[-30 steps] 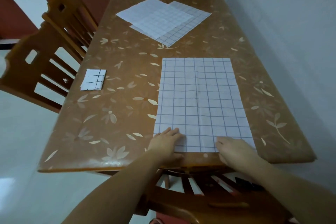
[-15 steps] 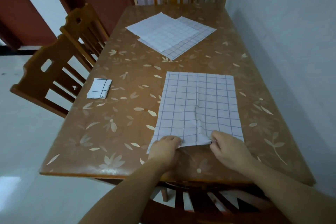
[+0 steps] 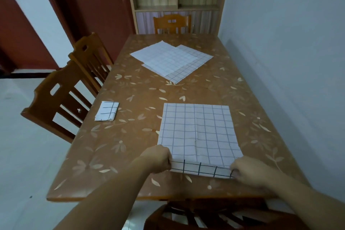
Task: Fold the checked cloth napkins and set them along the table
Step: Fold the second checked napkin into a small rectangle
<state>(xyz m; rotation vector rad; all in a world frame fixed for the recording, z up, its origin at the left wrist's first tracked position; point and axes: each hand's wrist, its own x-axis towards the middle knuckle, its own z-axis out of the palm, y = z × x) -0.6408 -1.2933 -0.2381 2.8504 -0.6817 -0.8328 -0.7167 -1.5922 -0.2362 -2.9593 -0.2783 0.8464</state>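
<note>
hands [image 3: 201, 168] pinch napkin [image 3: 197, 132] near edge — lifted

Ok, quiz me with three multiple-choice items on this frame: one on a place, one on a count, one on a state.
1. The small folded napkin lies:
A. near the table's left edge
B. at the far end
C. on a chair

2. Unfolded napkins stacked at the far end:
A. none
B. two
C. five

3. The near edge of the napkin being folded is:
A. flat and untouched
B. hanging off the table
C. lifted, pinched by the left hand and right hand

A: it sits beside the left chairs.
B: two overlapping sheets show.
C: both hands grip its corners.
</note>
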